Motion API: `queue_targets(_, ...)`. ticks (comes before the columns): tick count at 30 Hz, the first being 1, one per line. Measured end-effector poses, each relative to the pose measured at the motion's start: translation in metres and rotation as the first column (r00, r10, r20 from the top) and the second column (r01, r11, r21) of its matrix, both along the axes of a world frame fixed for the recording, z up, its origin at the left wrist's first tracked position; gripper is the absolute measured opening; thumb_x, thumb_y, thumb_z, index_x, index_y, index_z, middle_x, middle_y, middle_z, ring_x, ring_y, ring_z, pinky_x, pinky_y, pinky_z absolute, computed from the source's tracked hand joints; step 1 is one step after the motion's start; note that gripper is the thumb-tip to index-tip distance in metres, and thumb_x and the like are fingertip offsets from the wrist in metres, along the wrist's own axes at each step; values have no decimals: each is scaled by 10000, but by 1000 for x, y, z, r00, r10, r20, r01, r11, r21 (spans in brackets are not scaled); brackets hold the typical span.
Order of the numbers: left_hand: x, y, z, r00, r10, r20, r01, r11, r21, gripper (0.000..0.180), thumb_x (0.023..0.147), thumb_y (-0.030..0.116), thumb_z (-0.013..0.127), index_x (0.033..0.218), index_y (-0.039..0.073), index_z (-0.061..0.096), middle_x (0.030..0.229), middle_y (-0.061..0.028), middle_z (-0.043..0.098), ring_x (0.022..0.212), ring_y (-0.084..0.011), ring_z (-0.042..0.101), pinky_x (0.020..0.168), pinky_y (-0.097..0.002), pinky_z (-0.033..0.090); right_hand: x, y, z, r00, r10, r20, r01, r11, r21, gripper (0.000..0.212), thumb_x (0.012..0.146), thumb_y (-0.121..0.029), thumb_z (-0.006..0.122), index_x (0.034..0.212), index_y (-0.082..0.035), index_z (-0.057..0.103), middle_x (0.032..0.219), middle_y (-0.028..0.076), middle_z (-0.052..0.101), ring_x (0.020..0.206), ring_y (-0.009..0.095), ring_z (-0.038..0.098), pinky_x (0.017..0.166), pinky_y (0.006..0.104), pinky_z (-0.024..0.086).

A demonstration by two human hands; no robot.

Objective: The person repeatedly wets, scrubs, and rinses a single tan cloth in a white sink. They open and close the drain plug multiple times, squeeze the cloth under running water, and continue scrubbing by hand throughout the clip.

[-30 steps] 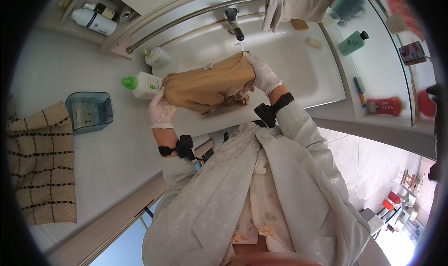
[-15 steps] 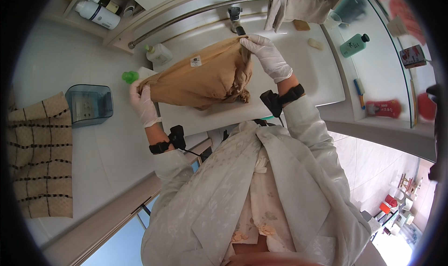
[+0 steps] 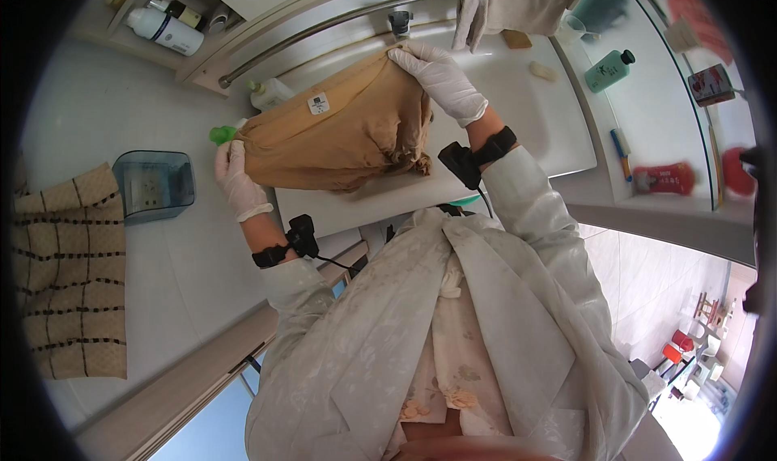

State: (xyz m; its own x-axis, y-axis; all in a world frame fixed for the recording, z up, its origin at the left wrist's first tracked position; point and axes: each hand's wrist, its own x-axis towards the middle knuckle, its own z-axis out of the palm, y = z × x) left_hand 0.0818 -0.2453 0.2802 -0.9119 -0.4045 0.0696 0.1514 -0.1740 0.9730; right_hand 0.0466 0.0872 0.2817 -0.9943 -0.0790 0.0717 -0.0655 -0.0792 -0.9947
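A tan cloth garment (image 3: 340,133) with a small white label is stretched over the white sink (image 3: 534,129). My left hand (image 3: 238,179), in a white glove, grips its left end between closed fingers. The gloved right hand (image 3: 443,79) pinches the upper right corner, close to the tap (image 3: 400,22). Below that corner the cloth hangs in crumpled folds, bunched at its lower edge. Just beyond my left hand are a bottle with a green top (image 3: 222,134) and a white pump bottle (image 3: 272,94), both partly hidden by the cloth.
A metal rail (image 3: 340,29) crosses behind the sink, with a beige cloth (image 3: 506,14) over it. Pale soap (image 3: 542,71) lies on the sink. At left are a blue-grey plastic bin (image 3: 154,184) and a checked mat (image 3: 73,275). A green bottle (image 3: 609,71) is on the right-hand shelf.
Both hands have shifted slightly left with the garment, the right one also rising and the left one dropping a little. The label side now shows more fully.
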Motion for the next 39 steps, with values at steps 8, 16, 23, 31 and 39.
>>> queue_targets(8,12,34,31,969,-240,-55,241,970,17,309,942,145,627,1201,-6,554,1143,-78,601,1018,-176,599,916,-310,498,-9,-21,25,960,206,-191,-187,976,113,281,931,-268,666,1075,-28,683,964,38,684,891,100,576,828,252,476)
queue_targets(16,-5,79,-32,825,-530,197,562,728,-394,427,869,97,688,1256,-2,536,1140,-60,621,990,-149,589,931,-276,461,13,-70,12,824,514,-239,-454,851,265,257,884,-189,683,1080,-23,673,1064,100,675,927,197,614,839,309,494)
queue_targets(23,4,62,-10,920,-365,141,354,930,100,242,930,69,591,1166,14,583,1168,-115,603,1066,-242,603,953,-381,491,42,-28,-98,917,378,127,-398,893,212,476,855,-322,690,1259,-92,588,1156,127,635,1108,279,591,962,372,457)
queue_targets(31,26,51,50,722,-539,-434,651,743,159,364,936,147,582,1276,38,507,1332,-176,492,1263,-347,456,1085,-555,355,49,-48,-154,962,268,-49,-187,781,597,507,840,-321,717,1261,-72,582,1090,141,659,1076,314,616,924,393,469)
queue_targets(39,39,28,89,934,-18,-357,54,994,92,294,952,97,559,1230,0,562,1310,-152,538,1226,-285,492,1067,-459,393,28,0,-101,991,79,108,-99,977,189,372,973,-254,583,1268,-29,590,1000,78,679,886,157,606,823,289,493)
